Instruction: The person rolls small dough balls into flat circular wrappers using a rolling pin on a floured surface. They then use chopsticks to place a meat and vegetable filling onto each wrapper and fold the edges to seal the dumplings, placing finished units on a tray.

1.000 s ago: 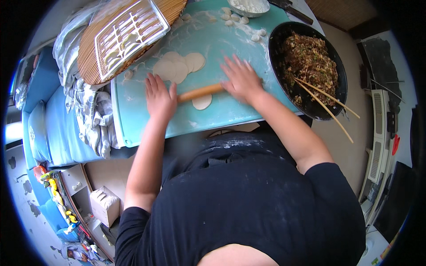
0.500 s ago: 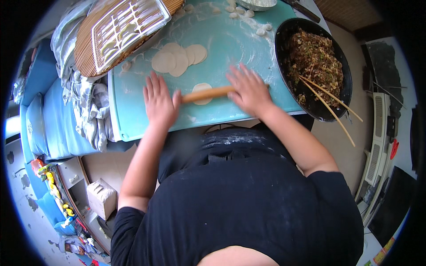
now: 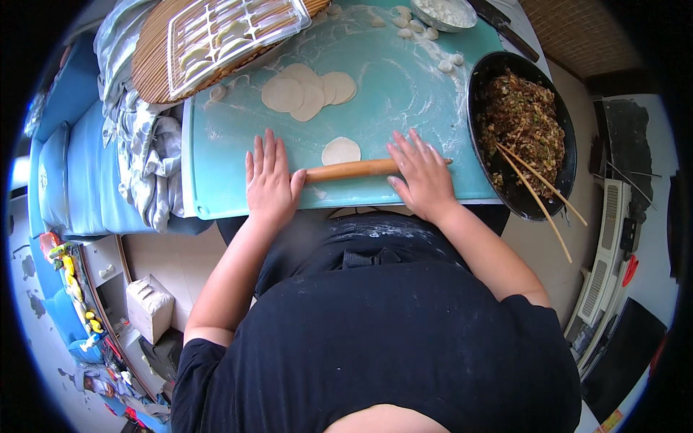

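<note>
A wooden rolling pin [image 3: 352, 170] lies crosswise near the front of a flour-dusted turquoise mat [image 3: 404, 90]. My left hand [image 3: 271, 186] lies flat over its left end, fingers stretched out and pointing away from me. Toward the other end, my right hand [image 3: 424, 177] rests on the pin with straight, spread fingers. A thin round dough wrapper [image 3: 341, 151] is just beyond the pin, its near edge close against the wood. Farther back, several rolled wrappers [image 3: 307, 97] overlap in a loose pile.
At the right edge stands a black pan [image 3: 478, 162] of chopped filling [image 3: 525, 119] with chopsticks [image 3: 538, 187] in it. Small dough pieces [image 3: 445, 66], a flour bowl [image 3: 444, 13] and a dark knife [image 3: 505, 29] are at the back. A dumpling tray [image 3: 238, 36] sits on a woven round [image 3: 148, 72].
The rolling pin has come toward me, from across the middle of the wrapper to its near edge. Both hands have moved with it. The whole view has shifted slightly.
</note>
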`<state>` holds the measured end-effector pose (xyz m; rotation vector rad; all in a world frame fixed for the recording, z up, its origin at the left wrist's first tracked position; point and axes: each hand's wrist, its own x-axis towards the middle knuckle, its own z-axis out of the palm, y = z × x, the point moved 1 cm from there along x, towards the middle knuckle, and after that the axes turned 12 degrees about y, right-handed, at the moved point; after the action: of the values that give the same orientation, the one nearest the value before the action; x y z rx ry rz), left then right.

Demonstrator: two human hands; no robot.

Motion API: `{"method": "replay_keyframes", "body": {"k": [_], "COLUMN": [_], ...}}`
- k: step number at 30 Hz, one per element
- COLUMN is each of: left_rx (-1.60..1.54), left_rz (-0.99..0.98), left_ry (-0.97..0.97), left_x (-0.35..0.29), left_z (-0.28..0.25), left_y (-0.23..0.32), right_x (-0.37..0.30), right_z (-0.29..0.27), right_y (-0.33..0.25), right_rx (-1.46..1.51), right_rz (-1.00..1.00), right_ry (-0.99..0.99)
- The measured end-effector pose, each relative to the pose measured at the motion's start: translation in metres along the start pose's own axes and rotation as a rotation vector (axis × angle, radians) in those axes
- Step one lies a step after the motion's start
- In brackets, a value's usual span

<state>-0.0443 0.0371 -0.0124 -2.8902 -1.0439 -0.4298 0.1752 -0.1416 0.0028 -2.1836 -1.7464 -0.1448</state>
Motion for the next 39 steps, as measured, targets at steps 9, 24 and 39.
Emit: {"method": "replay_keyframes", "body": {"k": [9,24,39], "left_rx": [-0.517,-0.666,-0.046], "left_rz": [0.066,0.292,0.073], "left_ry": [0.063,0.09,0.051], "left_x": [0.039,0.066,0.047], "left_z": [-0.021,-0.025,0.012], "left_y": [0.035,0.052,0.0], "right_x": [0.005,-0.019,0.029], "right_z": [-0.008,0.0,0.018], "right_y": [-0.006,-0.002,0.006], "right_rx": [0.215,0.3,0.051], "right_rz": [-0.152,-0.187,-0.034], "right_ry": [0.135,0.35,0.083]}}
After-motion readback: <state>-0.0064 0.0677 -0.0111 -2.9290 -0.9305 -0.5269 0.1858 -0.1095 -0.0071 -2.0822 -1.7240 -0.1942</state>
